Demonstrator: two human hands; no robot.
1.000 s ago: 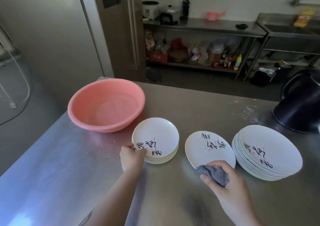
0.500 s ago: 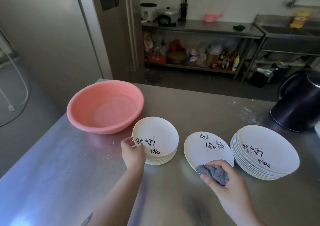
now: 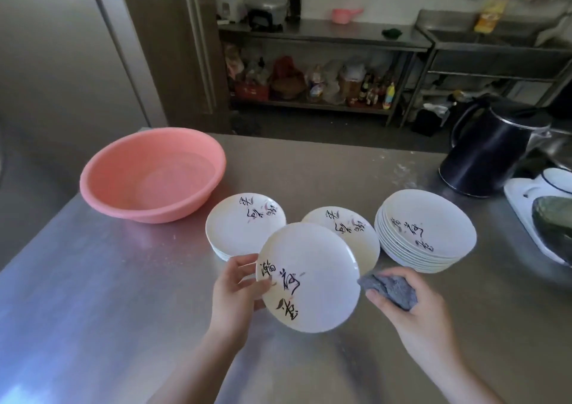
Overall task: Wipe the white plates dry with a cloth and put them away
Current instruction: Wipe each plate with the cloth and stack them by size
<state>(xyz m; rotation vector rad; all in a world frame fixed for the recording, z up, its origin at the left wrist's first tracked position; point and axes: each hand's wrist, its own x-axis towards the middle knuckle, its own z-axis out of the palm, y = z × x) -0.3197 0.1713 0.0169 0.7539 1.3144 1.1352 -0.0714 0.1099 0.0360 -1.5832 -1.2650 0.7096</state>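
Above the table, left hand (image 3: 236, 292) pinches plate (image 3: 309, 276).

Place: a working kitchen | my stainless steel counter (image 3: 309, 168) holds stacked white plates (image 3: 427, 233), a pink basin (image 3: 151, 174), a black kettle (image 3: 489, 155) | behind: steel shelving (image 3: 322, 36) with rice cookers (image 3: 230, 4), bottles (image 3: 374, 89)

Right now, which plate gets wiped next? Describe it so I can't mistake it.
On the steel table, in front of the round pink plastic basin, are white plates with black brush lettering. It is the one lifted and tilted in the left hand, not lying flat or stacked: the held plate.
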